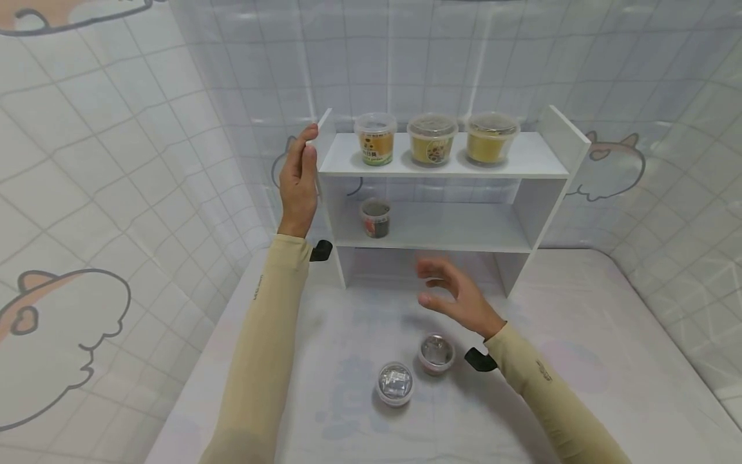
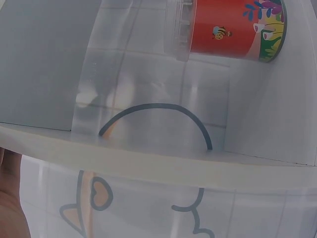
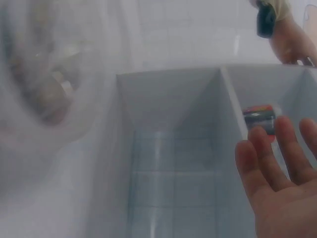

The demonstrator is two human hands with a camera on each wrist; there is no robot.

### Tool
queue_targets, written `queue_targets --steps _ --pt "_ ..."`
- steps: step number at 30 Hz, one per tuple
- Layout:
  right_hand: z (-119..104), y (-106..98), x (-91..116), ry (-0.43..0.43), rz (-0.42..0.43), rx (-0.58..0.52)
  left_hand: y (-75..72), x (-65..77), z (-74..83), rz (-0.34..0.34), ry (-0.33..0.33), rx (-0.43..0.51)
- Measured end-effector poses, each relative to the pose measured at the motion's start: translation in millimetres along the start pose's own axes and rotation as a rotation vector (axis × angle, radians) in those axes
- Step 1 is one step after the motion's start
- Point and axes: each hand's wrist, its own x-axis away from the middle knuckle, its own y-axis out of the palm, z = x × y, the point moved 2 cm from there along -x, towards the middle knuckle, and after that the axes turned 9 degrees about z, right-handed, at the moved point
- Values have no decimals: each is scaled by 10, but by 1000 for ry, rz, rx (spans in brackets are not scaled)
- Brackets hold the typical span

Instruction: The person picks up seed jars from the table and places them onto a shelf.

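My left hand (image 1: 298,187) lies with straight fingers against the left side panel of a white shelf unit (image 1: 429,250). My right hand (image 1: 458,296) is in the air before the lower part of the unit, fingers spread and slightly bent, nothing in them. Two small lidded tubs, a nearer one (image 1: 395,383) and a farther one (image 1: 436,353), stand on the table below it. Towards the left of the middle board sits another small tub (image 1: 375,219); its red label with a bee appears in the left wrist view (image 2: 233,27).
On the top board stand a tall orange-labelled cup (image 1: 375,140) and two wider yellow tubs, a middle one (image 1: 432,140) and a right one (image 1: 491,139), all with clear lids. A pale cloth covers the table (image 1: 580,386). Tile-patterned sheeting (image 1: 145,161) hangs around it.
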Motion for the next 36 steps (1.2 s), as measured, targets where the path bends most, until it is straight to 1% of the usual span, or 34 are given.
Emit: queue_targets --steps 7,12,15,19,23,26,32,36 --pt "105 -88 167 43 -81 52 5 11 -6 -2 10 -8" --pt "180 -115 277 50 -114 43 5 2 8 2 23 -8" --pt "243 -100 338 57 -132 27 6 0 17 18 9 -2" --pt "387 -60 430 97 -152 12 8 1 17 18 9 -6" --pt "588 -32 533 147 -169 34 10 7 9 9 1 -6" --pt "705 -27 598 159 -187 44 4 15 3 8 -8 -11" --pt "773 -28 681 169 -203 54 -2 17 8 5 -8 -20" --pt "804 -18 734 186 -211 41 11 6 24 -9 18 -25"
